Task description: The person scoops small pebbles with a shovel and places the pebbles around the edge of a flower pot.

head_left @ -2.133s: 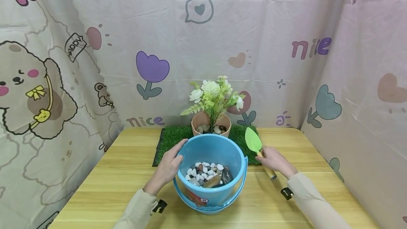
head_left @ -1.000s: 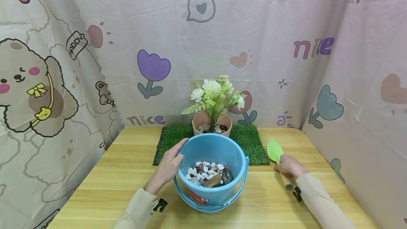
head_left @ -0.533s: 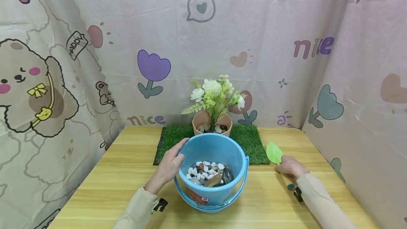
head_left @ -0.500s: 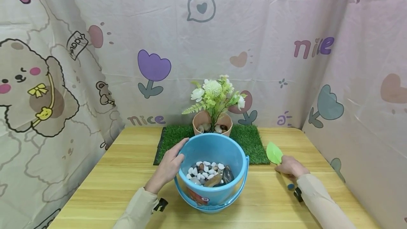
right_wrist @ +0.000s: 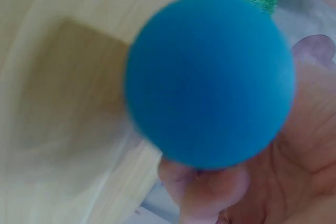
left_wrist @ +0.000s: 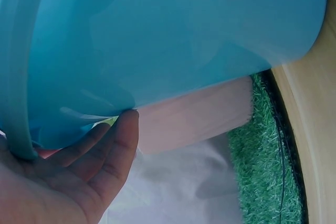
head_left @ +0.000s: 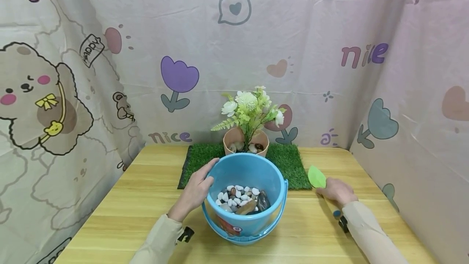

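Note:
A light blue bucket (head_left: 244, 223) stands on the table with white pebbles (head_left: 234, 199) and a few larger brown and dark stones inside. My left hand (head_left: 196, 190) holds its left rim; the left wrist view shows the fingers (left_wrist: 113, 166) against the outer wall, thumb not visible there. To the right of the bucket, my right hand (head_left: 337, 192) grips a small garden trowel (head_left: 316, 177) by its wooden handle. The green leaf-shaped blade points away from me, beside the grass mat. The blue handle end (right_wrist: 210, 80) fills much of the right wrist view.
Behind the bucket, a peach flowerpot (head_left: 229, 139) holds white flowers (head_left: 246, 100) and stones. It stands on a green artificial grass mat (head_left: 291, 166) at the back of the wooden table (head_left: 135, 199). A printed curtain (head_left: 234, 52) encloses the back and sides.
The right hand has carried the trowel rightward, from over the mat's right edge to beside it, and then stays nearly in place. The bucket and left hand keep their position.

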`<state>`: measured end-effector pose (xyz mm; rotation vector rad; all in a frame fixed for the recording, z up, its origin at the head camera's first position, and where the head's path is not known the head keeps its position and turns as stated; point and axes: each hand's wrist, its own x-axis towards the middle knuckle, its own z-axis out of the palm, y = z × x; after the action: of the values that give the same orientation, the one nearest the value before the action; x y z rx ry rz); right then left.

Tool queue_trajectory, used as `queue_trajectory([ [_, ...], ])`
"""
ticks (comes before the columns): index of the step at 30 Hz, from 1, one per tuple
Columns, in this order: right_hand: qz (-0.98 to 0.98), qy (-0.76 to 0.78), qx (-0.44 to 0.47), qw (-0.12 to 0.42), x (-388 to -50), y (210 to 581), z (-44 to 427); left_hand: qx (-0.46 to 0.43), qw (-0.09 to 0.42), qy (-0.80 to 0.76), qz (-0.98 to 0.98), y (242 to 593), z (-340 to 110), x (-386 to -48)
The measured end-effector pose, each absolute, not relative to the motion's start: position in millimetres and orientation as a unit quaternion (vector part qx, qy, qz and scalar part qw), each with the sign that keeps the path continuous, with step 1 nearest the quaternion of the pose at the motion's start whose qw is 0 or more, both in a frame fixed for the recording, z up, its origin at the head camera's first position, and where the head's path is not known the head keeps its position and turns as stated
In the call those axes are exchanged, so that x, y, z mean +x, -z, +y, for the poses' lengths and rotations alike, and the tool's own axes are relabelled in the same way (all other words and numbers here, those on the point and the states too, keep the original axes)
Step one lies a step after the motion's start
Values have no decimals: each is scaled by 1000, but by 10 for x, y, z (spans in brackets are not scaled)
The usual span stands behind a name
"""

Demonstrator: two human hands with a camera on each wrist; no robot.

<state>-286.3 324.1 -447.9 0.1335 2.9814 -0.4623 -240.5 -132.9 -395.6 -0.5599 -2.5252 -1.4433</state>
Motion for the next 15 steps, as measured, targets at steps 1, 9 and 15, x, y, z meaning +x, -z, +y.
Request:
queue_trajectory([
  [1,986,150,43,56,-2864,4462,3226,-189,88,484,-850,3951,-1329,-2407],
  [9,993,113,-18,-4,-2835,4269,2887,-203,64,463,-861,3920,-1388,-2463],
  [15,989,120,-64,-66,-2818,4158,2547,-236,65,434,-867,3907,-1481,-2539],
])
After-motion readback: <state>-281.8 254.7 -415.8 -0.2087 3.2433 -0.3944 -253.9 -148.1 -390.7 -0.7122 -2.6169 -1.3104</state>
